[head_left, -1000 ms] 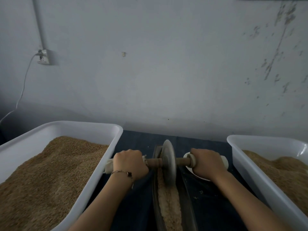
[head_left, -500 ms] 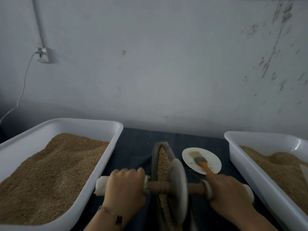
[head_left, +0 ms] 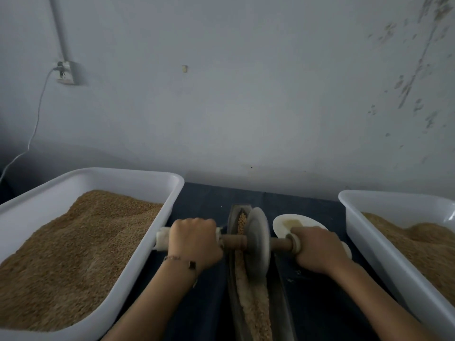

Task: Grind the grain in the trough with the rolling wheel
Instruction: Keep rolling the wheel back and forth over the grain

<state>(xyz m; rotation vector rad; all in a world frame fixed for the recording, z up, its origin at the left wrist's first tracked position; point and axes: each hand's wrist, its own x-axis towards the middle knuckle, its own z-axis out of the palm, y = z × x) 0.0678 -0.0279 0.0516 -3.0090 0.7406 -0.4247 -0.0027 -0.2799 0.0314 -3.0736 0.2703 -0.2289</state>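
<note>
The wheel [head_left: 257, 242] stands in the trough [head_left: 280, 286] near its 12 o'clock end, grain [head_left: 251, 303] trailing toward 6. Its axle runs 9 to 3; the left hand [head_left: 195, 239] and right hand [head_left: 317, 249] have fingers wrapped round its handles. Grain tubs [head_left: 138, 175] flank the dark surface [head_left: 204, 200], below a pale wall [head_left: 246, 94].

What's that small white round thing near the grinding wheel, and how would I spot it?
Start at the big white tub of grain on the right. Just left of it, on the dark cloth, lies a small white plate behind the right hand. It alone is flat and round; both tubs are deep and rectangular.
</note>
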